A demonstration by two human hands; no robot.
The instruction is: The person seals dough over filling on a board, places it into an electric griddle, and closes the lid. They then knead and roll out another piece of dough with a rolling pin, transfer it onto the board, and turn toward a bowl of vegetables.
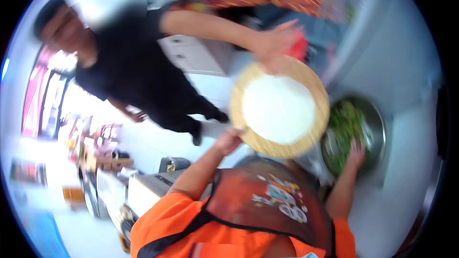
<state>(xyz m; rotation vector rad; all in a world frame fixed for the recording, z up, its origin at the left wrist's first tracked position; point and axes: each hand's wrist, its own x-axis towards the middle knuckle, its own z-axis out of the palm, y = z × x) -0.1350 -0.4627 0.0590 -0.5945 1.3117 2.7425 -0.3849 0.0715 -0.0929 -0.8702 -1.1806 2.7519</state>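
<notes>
My left hand (229,141) is closed on the near left rim of a round tan tray (318,129) with a plain white middle. The tray is held up, its white side facing me. A co-worker's hand (276,45) reaches to the tray's far edge and appears to touch it. My right hand (357,153) is down inside a shiny metal bowl (380,136). Chopped green leafy vegetables (344,119) lie around its fingers. Blur smears those fingers, so their grip does not show.
The co-worker (138,67), in dark clothes, stands across from me on the left. Something bright red (299,45) is beside their hand. A pale drawer cabinet (191,52) stands behind them. To my left are a boxy appliance (153,188) and cluttered goods. A pale wall (397,43) rises on the right.
</notes>
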